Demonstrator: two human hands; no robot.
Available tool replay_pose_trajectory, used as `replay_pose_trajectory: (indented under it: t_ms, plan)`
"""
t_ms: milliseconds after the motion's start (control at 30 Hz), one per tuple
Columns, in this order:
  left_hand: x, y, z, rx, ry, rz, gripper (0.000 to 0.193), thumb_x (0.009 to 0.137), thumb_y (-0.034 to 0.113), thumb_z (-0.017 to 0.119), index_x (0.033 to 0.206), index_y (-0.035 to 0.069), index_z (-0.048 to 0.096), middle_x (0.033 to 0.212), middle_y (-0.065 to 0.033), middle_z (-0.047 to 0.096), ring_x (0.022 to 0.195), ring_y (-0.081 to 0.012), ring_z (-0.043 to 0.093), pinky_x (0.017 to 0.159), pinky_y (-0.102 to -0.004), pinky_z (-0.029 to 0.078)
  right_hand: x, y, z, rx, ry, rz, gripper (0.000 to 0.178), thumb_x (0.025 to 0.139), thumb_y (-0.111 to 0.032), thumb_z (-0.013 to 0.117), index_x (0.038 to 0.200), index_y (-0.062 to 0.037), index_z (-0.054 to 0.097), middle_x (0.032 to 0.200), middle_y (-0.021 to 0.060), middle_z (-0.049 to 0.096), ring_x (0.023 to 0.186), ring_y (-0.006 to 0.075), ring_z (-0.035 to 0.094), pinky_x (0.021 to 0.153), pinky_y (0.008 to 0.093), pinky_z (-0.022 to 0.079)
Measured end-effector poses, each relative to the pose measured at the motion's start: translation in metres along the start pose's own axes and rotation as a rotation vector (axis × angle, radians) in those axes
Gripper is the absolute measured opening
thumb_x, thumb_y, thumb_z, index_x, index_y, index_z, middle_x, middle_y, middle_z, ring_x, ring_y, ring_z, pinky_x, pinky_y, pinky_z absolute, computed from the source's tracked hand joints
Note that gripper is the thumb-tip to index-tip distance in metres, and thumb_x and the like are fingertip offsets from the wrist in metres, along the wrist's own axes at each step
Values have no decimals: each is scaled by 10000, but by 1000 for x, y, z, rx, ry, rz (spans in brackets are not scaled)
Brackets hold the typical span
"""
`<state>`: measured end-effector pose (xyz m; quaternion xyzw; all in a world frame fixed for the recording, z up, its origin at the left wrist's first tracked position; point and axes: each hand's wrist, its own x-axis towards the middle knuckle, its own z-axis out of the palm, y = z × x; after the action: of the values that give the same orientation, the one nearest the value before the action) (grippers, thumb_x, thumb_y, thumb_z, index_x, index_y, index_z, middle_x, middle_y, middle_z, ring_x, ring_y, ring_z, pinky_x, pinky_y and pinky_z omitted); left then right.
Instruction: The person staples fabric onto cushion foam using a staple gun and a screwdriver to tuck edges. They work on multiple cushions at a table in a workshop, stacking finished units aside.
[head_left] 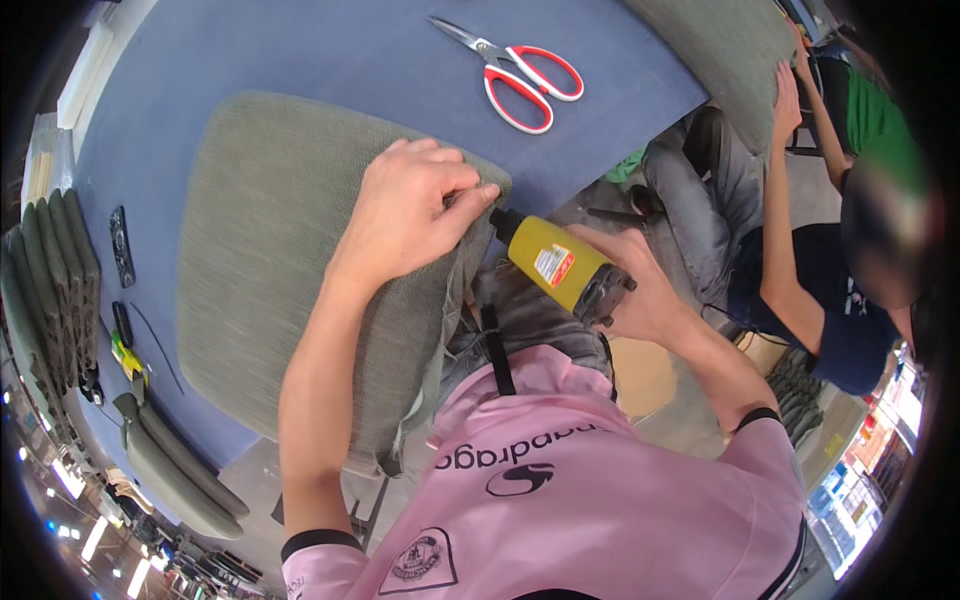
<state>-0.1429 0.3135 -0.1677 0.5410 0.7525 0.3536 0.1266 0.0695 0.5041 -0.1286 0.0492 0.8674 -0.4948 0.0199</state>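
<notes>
A grey-green fabric-covered seat cushion (270, 230) lies on the blue table, its near right side reaching past the table's edge. My left hand (415, 205) is closed on the cushion's upper right corner, fingers curled on top and thumb at the rim. In my right hand (645, 285) is a yellow-and-black staple gun (548, 262). Its black nose points at the cushion's edge, just beside my left thumb; whether it touches I cannot tell. Loose fabric hangs along the cushion's near side. The right fingers are partly hidden behind the tool.
Red-and-white scissors (530, 85) rest open on the blue table (330, 50). At the left lie a black strip (121, 247), a yellow-handled tool (127, 355) and stacked cushions (55, 270). At right, a co-worker (800, 260) handles another cushion (720, 50).
</notes>
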Motion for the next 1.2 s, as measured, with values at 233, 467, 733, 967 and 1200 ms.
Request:
replay_pose_trajectory:
  t_ms: [233, 467, 733, 967, 1200]
  plan:
    - [0, 0, -1, -5, 13, -6, 437, 934, 231, 799, 705, 0, 507, 697, -110, 493, 720, -334, 487, 711, -449, 391, -6, 11, 3, -95, 63, -74, 571, 726, -130, 892, 1240, 33, 706, 1001, 219, 779, 884, 420, 751, 760, 407, 576]
    - [1, -1, -1, -12, 10, -2, 435, 934, 230, 798, 699, 10, 504, 695, -103, 491, 729, -325, 490, 719, -444, 385, 3, 4, -3, -81, -65, 65, 597, 735, -140, 891, 1286, -7, 707, 1055, 212, 779, 976, 403, 744, 919, 428, 552]
    - [-3, 2, 4, -4, -3, -21, 420, 955, 264, 784, 699, 21, 555, 706, -96, 514, 752, -321, 513, 731, -444, 391, -11, 14, 2, -151, -29, 141, 694, 732, -163, 902, 1385, -48, 699, 1203, 184, 775, 1140, 412, 655, 1055, 462, 512]
    - [-6, 11, -3, 120, 21, 35, 402, 951, 276, 780, 690, 34, 593, 739, -99, 557, 800, -312, 549, 770, -435, 415, -6, 7, 4, -88, 21, 30, 512, 746, -119, 866, 1231, -6, 744, 993, 247, 767, 934, 453, 717, 862, 489, 572]
    - [-20, 45, -13, 361, -67, 112, 382, 905, 257, 789, 667, 31, 594, 739, -94, 556, 809, -303, 544, 789, -435, 439, -29, 20, 2, -57, 142, -165, 494, 721, -88, 871, 1194, -38, 739, 905, 208, 761, 839, 429, 724, 739, 439, 561]
